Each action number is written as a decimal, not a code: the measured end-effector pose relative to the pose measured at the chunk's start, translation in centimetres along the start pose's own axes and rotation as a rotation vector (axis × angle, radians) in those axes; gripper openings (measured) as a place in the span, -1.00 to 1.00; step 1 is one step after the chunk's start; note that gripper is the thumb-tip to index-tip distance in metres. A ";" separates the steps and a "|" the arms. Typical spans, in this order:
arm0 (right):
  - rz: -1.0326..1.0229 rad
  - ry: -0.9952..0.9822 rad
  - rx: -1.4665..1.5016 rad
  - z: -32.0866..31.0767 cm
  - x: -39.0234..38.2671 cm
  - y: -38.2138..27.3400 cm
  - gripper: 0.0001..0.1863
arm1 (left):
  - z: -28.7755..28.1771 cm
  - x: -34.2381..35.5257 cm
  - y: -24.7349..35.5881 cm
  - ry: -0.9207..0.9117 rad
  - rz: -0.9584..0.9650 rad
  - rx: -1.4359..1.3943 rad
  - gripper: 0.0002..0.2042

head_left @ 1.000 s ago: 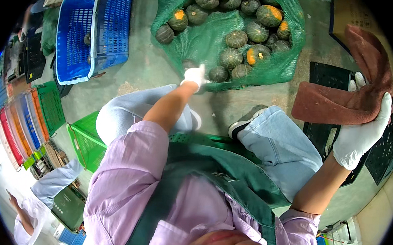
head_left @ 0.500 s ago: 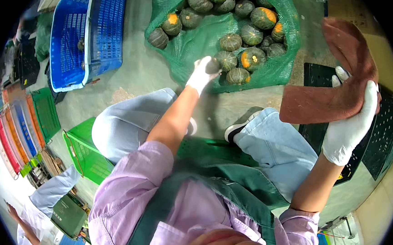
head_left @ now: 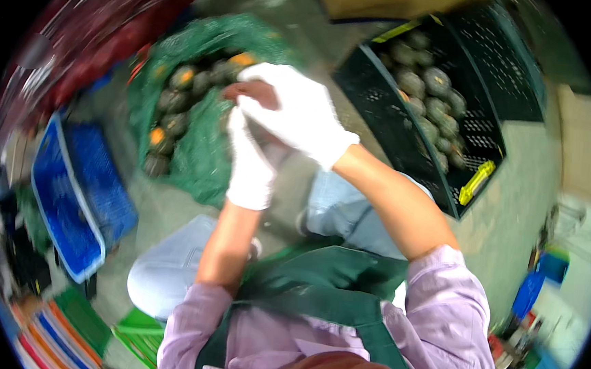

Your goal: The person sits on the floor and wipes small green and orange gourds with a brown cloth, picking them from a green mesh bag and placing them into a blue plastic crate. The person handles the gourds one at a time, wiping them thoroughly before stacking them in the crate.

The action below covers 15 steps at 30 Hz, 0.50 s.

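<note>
My two white-gloved hands meet in front of me, over the near right side of a green mesh bag (head_left: 205,154). My right hand (head_left: 304,113) is closed round a brown cloth (head_left: 259,93), its fingers pointing left. Just below it, my left hand (head_left: 250,171) is curled upward against the cloth. The squash that it gripped a moment ago is almost wholly hidden between the gloves and cloth. Both hands are blurred. Inside the open bag lie several dark green squashes (head_left: 174,122), some with orange patches.
At the right stands a black perforated crate (head_left: 397,147) holding several squashes (head_left: 438,109), with another dark crate (head_left: 506,59) beyond it. A blue basket (head_left: 78,207) is at the left. Dark red sacking (head_left: 108,27) lies at the far left, and a green crate (head_left: 140,335) beside my leg.
My left hand has risen with the squash from the bag, and my right hand has come inward with the cloth to meet it. The view has turned right, showing the filled black crate.
</note>
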State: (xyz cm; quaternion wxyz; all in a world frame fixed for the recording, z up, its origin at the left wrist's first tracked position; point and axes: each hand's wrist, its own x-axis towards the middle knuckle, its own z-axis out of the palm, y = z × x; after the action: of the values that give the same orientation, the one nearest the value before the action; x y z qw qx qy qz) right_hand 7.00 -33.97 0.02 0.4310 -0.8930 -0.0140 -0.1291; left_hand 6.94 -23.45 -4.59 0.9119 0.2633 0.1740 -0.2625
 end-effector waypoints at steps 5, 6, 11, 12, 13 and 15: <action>0.129 0.432 0.239 -4.6 2.1 1.8 -0.74 | -0.7 2.9 0.2 0.067 -0.197 -0.041 -0.46; 0.009 0.565 0.210 -5.1 2.6 2.1 -0.75 | -0.2 4.8 -0.9 0.162 -0.150 0.037 -0.56; -0.047 0.736 0.250 -7.6 1.2 -1.6 -0.80 | 4.0 9.3 -10.9 -0.641 -0.386 -0.241 -0.60; -0.167 0.774 0.035 -8.1 1.0 -0.8 -0.77 | 5.2 9.9 -12.2 -0.931 -0.459 -0.396 -0.59; -0.179 0.754 0.161 -7.6 0.8 -1.8 -0.75 | 4.5 11.8 -13.4 -0.708 -0.217 0.104 -0.59; -0.144 0.799 0.188 -9.1 0.2 -0.9 -0.73 | 5.3 10.9 -11.7 -0.323 -0.125 0.455 -0.58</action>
State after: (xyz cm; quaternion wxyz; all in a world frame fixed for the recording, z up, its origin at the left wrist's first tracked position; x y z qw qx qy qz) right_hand 5.12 -40.52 6.16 0.4721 -0.7262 0.0800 -0.4933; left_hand 9.97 -39.17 -9.88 0.8272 0.4048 -0.0211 -0.3892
